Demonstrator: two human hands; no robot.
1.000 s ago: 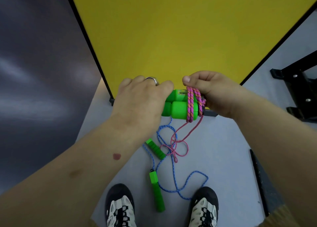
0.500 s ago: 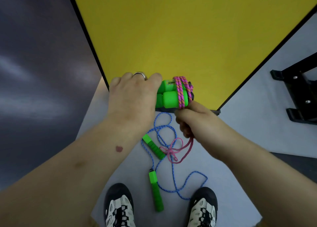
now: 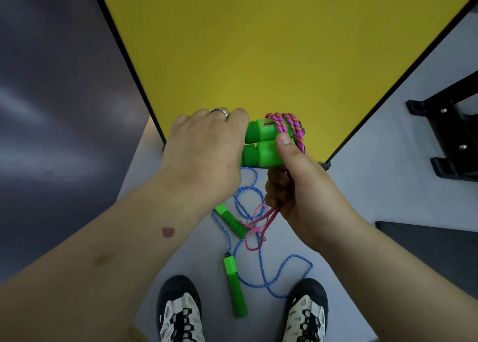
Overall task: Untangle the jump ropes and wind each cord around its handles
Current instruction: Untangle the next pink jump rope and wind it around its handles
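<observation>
My left hand (image 3: 204, 150) grips two green handles (image 3: 262, 145) held side by side. A pink cord (image 3: 287, 124) is wrapped several times around their right ends. My right hand (image 3: 297, 186) sits just below them, thumb pressed on the lower handle, fingers closed on the pink cord's loose part, which trails down to a tangle (image 3: 254, 228) on the floor. A second rope lies there: a blue cord (image 3: 266, 272) in loops with two green handles, one slanted (image 3: 231, 221), the other (image 3: 235, 287) between my shoes.
A large yellow panel (image 3: 258, 52) with a black frame stands just ahead. A black metal stand (image 3: 450, 135) is at the right, a dark mat edge (image 3: 426, 238) lower right. My two shoes (image 3: 181, 313) stand on the grey floor on either side of the blue rope.
My right hand came from over the top of the handles down and around to their underside, carrying the pink cord. The left hand lifted the handles slightly.
</observation>
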